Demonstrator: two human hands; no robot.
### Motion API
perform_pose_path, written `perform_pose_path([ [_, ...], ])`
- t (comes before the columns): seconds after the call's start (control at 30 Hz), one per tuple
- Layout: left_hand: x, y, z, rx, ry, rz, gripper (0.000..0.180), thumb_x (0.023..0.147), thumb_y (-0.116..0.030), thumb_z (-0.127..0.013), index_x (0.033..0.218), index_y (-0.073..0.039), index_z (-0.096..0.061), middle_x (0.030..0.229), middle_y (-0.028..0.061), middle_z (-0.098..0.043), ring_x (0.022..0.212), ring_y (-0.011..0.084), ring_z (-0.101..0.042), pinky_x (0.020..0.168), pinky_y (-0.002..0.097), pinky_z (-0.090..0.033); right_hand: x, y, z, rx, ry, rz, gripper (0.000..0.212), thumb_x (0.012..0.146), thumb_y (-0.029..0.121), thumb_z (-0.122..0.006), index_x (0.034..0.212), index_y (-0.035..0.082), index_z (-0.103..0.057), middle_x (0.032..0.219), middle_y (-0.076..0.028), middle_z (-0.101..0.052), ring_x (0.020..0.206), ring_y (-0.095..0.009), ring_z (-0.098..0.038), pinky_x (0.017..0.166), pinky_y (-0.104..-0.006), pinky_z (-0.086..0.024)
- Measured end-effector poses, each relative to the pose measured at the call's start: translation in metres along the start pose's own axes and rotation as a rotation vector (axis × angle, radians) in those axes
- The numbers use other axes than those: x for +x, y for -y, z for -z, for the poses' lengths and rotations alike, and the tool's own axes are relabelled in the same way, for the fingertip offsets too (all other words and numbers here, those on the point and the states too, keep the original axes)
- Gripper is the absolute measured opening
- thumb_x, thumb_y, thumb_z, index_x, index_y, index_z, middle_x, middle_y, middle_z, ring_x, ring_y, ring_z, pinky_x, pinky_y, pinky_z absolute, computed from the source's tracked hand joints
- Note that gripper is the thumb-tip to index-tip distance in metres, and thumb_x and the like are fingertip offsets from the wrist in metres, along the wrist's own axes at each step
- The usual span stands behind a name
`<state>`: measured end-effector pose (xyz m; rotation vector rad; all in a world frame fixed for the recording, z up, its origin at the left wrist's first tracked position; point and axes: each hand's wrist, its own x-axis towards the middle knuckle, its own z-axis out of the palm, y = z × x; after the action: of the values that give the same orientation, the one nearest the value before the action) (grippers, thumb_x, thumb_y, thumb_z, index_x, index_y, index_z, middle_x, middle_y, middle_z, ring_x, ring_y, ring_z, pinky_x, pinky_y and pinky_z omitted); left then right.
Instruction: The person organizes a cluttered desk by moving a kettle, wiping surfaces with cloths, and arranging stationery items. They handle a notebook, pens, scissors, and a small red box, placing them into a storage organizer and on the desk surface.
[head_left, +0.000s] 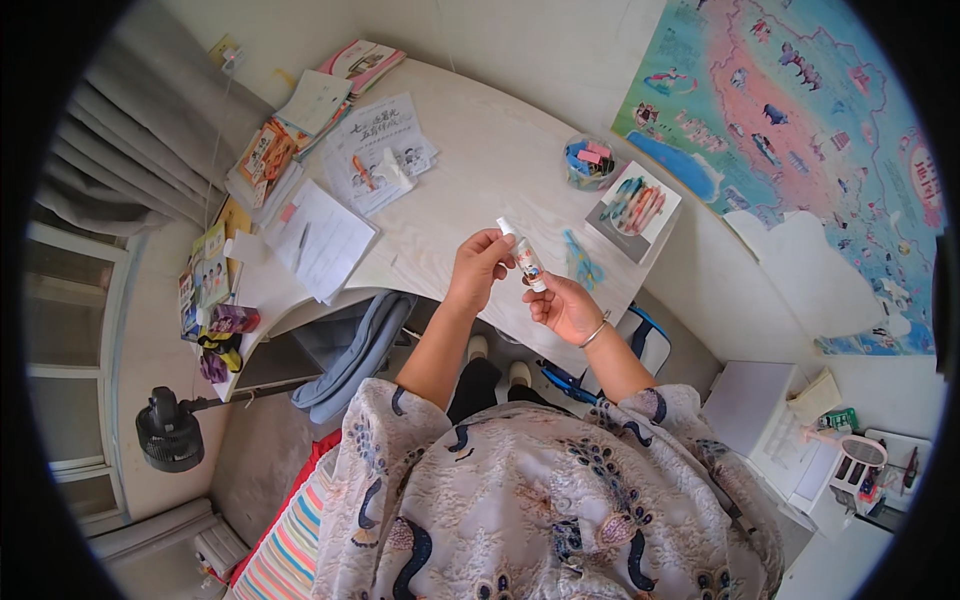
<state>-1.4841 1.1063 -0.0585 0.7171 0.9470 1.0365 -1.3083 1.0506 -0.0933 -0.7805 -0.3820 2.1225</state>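
Above the front edge of the pale wooden desk, I hold a small whitish bottle with a narrow white top and a printed picture on its side. My left hand is closed, its thumb and fingers pinching the bottle near the top. Around the lower end, the thumb and fingers of my right hand are closed; a bangle circles that wrist. The bottle is tilted, its top toward the far left. Just right of it on the desk lies a light-blue item whose kind I cannot make out.
A clear tub of small stationery and a box picturing pens stand at the right. Leftward lie printed sheets, a white paper stack with a pen, and books. A black fan stands at the lower left.
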Motion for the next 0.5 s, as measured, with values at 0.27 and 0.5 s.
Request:
perform_pose_path([
  [0.27, -0.032, -0.004, -0.011, 0.054, 0.057, -0.023, 0.026, 0.085, -0.018, -0.062, 0.106, -0.003, -0.058, 0.076, -0.0004, -0.056, 0.061, 0.0065, -0.047, 0.054, 0.0204, -0.037, -0.025, -0.006, -0.003, 0.088, 0.115, -0.067, 0.042, 0.095, 0.040, -0.041, 0.100, 0.002, -0.057, 0.077, -0.011, -0.063, 0.061, -0.017, -0.058, 0.061, -0.0284, -0.048],
  [0.5, -0.071, -0.001, -0.036, 0.091, 0.186, -0.057, 0.033, 0.086, -0.018, -0.061, 0.115, -0.002, -0.057, 0.082, -0.0011, -0.057, 0.068, 0.0055, -0.049, 0.055, 0.0190, -0.038, -0.067, -0.018, -0.002, 0.102, 0.191, -0.005, 0.054, 0.094, 0.051, -0.030, 0.088, 0.004, -0.056, 0.070, -0.010, -0.061, 0.061, -0.021, -0.058, 0.060, -0.0297, -0.047],
])
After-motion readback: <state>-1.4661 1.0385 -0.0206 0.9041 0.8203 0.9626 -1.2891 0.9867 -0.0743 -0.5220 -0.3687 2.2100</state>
